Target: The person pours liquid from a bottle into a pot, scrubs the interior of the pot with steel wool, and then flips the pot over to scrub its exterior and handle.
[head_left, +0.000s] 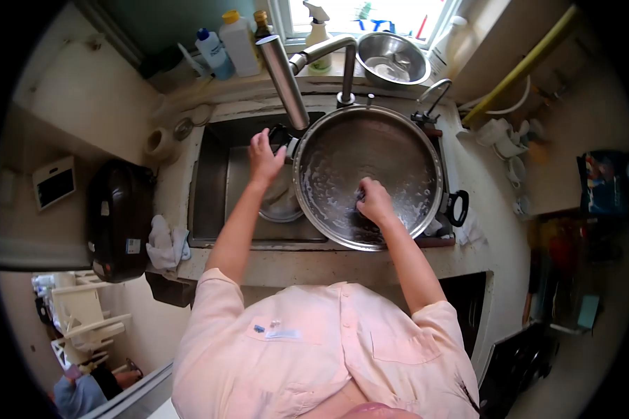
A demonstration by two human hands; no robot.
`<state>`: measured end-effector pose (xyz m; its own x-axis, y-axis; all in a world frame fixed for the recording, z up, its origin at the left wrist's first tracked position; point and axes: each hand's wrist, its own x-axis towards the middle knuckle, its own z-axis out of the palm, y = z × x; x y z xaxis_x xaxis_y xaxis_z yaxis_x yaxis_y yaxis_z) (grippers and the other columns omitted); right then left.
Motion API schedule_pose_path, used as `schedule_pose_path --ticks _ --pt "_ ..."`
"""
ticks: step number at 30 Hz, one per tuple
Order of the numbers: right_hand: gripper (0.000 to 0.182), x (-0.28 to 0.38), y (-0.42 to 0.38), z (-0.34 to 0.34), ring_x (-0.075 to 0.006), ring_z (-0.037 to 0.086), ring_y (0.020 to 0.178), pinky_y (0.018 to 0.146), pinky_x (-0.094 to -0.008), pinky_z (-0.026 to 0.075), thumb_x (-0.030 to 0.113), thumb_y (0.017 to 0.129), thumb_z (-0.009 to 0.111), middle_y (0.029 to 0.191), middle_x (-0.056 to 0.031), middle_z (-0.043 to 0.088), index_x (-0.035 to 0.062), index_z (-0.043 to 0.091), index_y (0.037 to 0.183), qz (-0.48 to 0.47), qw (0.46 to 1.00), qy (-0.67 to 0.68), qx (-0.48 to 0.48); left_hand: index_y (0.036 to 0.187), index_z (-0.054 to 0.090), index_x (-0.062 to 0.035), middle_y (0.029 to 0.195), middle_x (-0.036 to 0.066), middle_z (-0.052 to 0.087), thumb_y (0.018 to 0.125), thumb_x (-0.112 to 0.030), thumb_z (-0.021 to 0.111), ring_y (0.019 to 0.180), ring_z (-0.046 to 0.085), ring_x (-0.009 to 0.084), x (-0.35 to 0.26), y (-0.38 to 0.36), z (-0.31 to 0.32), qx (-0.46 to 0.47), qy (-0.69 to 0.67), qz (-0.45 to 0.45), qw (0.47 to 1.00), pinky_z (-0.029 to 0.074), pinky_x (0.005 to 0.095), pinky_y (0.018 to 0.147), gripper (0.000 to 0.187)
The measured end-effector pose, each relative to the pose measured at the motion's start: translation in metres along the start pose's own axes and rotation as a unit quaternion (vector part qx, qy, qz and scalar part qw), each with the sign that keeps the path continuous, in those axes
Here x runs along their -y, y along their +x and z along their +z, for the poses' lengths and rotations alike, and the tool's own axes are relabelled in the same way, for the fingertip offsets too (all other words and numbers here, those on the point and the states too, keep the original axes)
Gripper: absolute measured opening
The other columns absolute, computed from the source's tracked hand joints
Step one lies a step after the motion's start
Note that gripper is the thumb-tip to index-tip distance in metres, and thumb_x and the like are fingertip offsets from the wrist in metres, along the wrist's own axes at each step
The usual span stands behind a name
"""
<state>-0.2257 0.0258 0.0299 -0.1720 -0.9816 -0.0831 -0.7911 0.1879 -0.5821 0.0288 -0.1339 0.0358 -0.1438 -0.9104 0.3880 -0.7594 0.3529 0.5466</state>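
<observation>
A large, wide steel pot (370,140) rests over the right part of the sink (213,160), its inner bottom wet and streaked with suds. My left hand (264,159) is closed at the pot's left black handle (279,135). Inside the pot, my right hand (376,202) presses down on the bottom with fingers closed around a small dark pad (360,196), mostly hidden. The pot's right handle (458,208) juts over the counter. Below my left forearm, a smaller metal bowl (281,209) sits in the sink, partly covered by the pot.
Above the sink hang a thick metal faucet (284,84) and a thin curved tap (437,91). A steel bowl (393,59), a spray bottle (319,38) and other bottles line the sill. White cloths (166,243) lie left of the sink. Cups (503,136) hang on the right.
</observation>
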Motion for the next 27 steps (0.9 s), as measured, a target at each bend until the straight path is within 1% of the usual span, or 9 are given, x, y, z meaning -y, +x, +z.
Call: schedule_pose_path --ticks 3,6,7,8,10,13,20,23,27 --pt "0.034 0.001 -0.035 -0.058 -0.0291 0.057 0.09 0.08 -0.0355 0.046 0.01 0.066 0.066 0.098 -0.0162 0.058 0.0026 0.058 0.099 0.046 0.969 0.133 -0.204 0.128 0.038 -0.0029 0.119 0.023 0.048 0.073 -0.038 0.066 0.108 0.048 0.0378 -0.002 0.024 -0.003 0.102 0.009 -0.086 0.991 0.04 0.0415 0.092 0.071" --pt "0.032 -0.058 -0.07 -0.094 -0.0236 0.057 0.086 0.079 -0.0336 0.046 0.016 0.073 0.067 0.092 -0.0125 0.06 -0.0029 0.06 0.097 0.159 0.904 0.246 -0.313 0.121 0.046 -0.0031 0.11 0.022 0.055 0.072 -0.04 0.067 0.099 0.054 0.0361 0.011 0.042 0.01 0.076 -0.023 -0.095 0.992 0.044 0.0415 0.086 0.065" --pt "0.03 -0.062 -0.081 -0.107 -0.0228 0.057 0.085 0.079 -0.0328 0.046 0.019 0.076 0.066 0.093 -0.0123 0.06 -0.0045 0.06 0.095 0.191 0.87 0.25 -0.38 0.116 0.05 -0.0025 0.106 0.021 0.057 0.072 -0.041 0.066 0.096 0.056 0.0349 0.02 0.046 0.016 0.098 -0.032 -0.106 0.989 0.045 0.0409 0.083 0.061" --pt "0.033 -0.092 -0.086 -0.105 -0.0216 0.058 0.082 0.078 -0.0313 0.046 0.022 0.079 0.064 0.094 -0.0112 0.06 -0.006 0.059 0.096 0.158 0.86 0.107 -0.474 0.11 0.054 -0.0019 0.102 0.02 0.059 0.072 -0.042 0.066 0.093 0.058 0.0337 0.03 0.052 0.023 0.119 -0.042 -0.117 0.985 0.046 0.0402 0.081 0.057" --pt "0.031 -0.118 -0.09 -0.109 -0.0199 0.058 0.081 0.077 -0.0298 0.046 0.021 0.08 0.063 0.094 -0.0093 0.06 -0.0036 0.059 0.098 0.196 0.807 0.182 -0.527 0.1 0.059 -0.0009 0.094 0.019 0.062 0.073 -0.043 0.065 0.088 0.06 0.0322 0.041 0.058 0.033 0.144 -0.072 -0.147 0.976 0.047 0.0392 0.077 0.051" --pt "0.028 -0.127 -0.09 -0.123 -0.0182 0.059 0.081 0.077 -0.0292 0.047 0.019 0.081 0.063 0.093 -0.0072 0.061 -0.0006 0.059 0.099 0.218 0.74 0.546 -0.325 0.082 0.064 0.0009 0.08 0.017 0.064 0.076 -0.044 0.064 0.075 0.062 0.0273 0.054 0.058 0.046 0.15 -0.117 -0.202 0.961 0.046 0.037 0.067 0.045" --pt "0.021 -0.124 -0.088 -0.139 -0.0162 0.061 0.079 0.072 -0.0291 0.049 0.015 0.082 0.06 0.088 -0.0068 0.062 0.0004 0.059 0.096 0.17 0.73 0.621 -0.231 0.067 0.059 -0.0007 0.059 0.002 0.053 0.082 -0.038 0.063 0.051 0.045 0.01 0.046 0.043 0.012 0.115 -0.256 -0.252 0.926 0.035 0.0292 0.048 0.04" --pt "0.021 -0.079 -0.099 -0.162 -0.0154 0.06 0.079 0.073 -0.0283 0.049 0.015 0.082 0.06 0.087 -0.0062 0.062 0.0007 0.058 0.097 0.154 0.722 0.651 -0.176 0.062 0.051 -0.0125 0.053 -0.006 0.041 0.084 -0.039 0.06 0.045 0.034 0.0051 0.033 0.036 -0.057 0.146 -0.302 -0.276 0.901 0.026 0.025 0.042 0.036" --pt "0.021 -0.037 -0.097 -0.156 -0.0139 0.06 0.078 0.073 -0.0273 0.048 0.016 0.082 0.059 0.087 -0.005 0.061 0.0014 0.057 0.097 0.133 0.717 0.672 -0.129 0.066 0.05 -0.0126 0.055 -0.008 0.038 0.084 -0.035 0.061 0.044 0.03 0.0014 0.022 0.026 -0.173 0.142 -0.315 -0.322 0.881 0.021 0.0189 0.041 0.031"
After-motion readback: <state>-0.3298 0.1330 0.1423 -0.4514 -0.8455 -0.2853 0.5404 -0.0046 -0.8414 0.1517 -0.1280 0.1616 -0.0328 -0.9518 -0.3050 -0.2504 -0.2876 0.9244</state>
